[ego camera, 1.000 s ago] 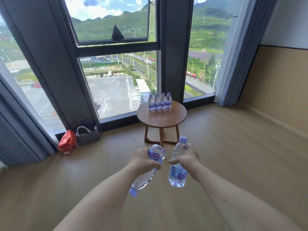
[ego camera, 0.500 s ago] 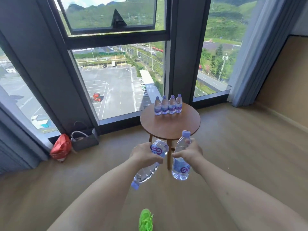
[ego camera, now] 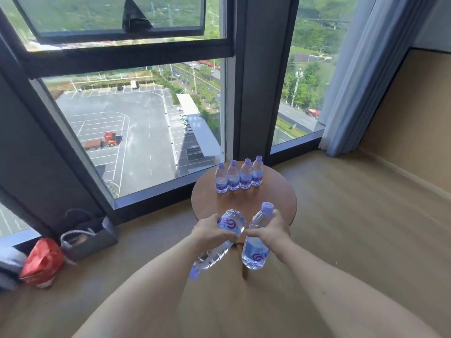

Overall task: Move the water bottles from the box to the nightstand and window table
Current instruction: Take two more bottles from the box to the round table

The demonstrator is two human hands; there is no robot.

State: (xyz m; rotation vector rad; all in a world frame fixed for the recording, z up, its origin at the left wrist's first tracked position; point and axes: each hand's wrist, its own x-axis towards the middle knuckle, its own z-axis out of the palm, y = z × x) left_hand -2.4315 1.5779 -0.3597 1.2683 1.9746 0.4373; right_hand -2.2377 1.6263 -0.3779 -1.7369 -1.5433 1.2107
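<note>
Clear plastic water bottles, two carried over the round wooden table's [ego camera: 207, 203] near edge: left hand [ego camera: 207, 234] grips one [ego camera: 220, 242] cap-down, right hand [ego camera: 272, 231] grips one [ego camera: 256, 242] upright, likely to extend the row of four [ego camera: 239, 176] standing at its far, window-side edge.

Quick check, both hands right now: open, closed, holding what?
Left hand: closed around a water bottle, held cap-down and tilted.
Right hand: closed around a second water bottle, held upright.
</note>
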